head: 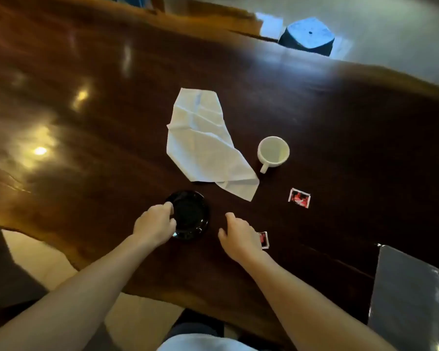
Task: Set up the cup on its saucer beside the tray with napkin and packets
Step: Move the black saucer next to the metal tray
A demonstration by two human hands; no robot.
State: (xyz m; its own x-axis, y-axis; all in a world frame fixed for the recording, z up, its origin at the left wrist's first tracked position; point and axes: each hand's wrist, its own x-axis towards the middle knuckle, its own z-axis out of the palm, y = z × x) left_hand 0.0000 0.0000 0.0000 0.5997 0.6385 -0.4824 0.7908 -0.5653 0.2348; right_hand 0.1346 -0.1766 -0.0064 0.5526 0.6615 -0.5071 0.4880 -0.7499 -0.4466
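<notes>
A black saucer [191, 213] lies on the dark wooden table near its front edge. My left hand [154, 224] grips the saucer's left rim. Just right of the saucer hovers my right hand [238, 236], its fingers loosely apart and holding nothing. A white cup [273, 152] stands empty further back to the right, its handle pointing toward me. A crumpled white napkin [205, 143] lies between the cup and the saucer. One red and white packet [299, 197] lies right of the napkin. A second packet [263, 239] is partly hidden by my right hand. A dark grey tray [406, 295] sits at the table's right front corner.
The glossy table [99, 148] stretches far to the left and back. A blue stool [307, 36] stands on the floor beyond the table's far edge. My knees show below the table's front edge.
</notes>
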